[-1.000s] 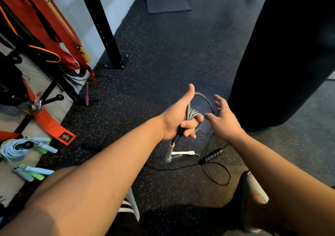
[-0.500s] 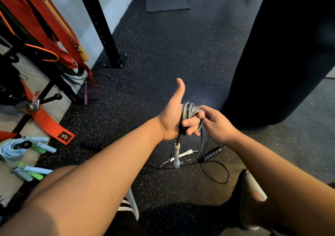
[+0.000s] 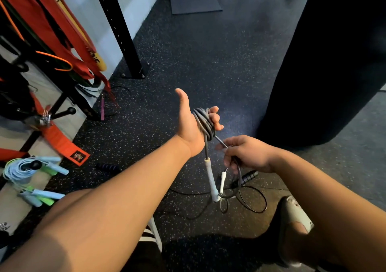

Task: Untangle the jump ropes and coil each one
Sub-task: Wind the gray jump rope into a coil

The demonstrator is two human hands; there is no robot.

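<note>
While the left grip [image 3: 190, 126] clasps coiled grey rope [image 3: 205, 123], the right grip [image 3: 248, 154] pinches its tail

Ahead of left hand [image 3: 193, 123]: bare speckled floor [image 3: 208, 58], open run to grey mat [image 3: 194, 0]. Right of right hand [image 3: 248, 154]: black punching bag [image 3: 334, 63] close, blocks that side. Far left of left hand: black post [image 3: 117, 27], rack with red bands [image 3: 52, 33]. Below hands: black rope loops [image 3: 258, 203] and black handle [image 3: 249, 176] on floor; sandalled foot [image 3: 296, 217] under right forearm. Gap between hands crossed by grey rope [image 3: 205, 125] strand.
</note>
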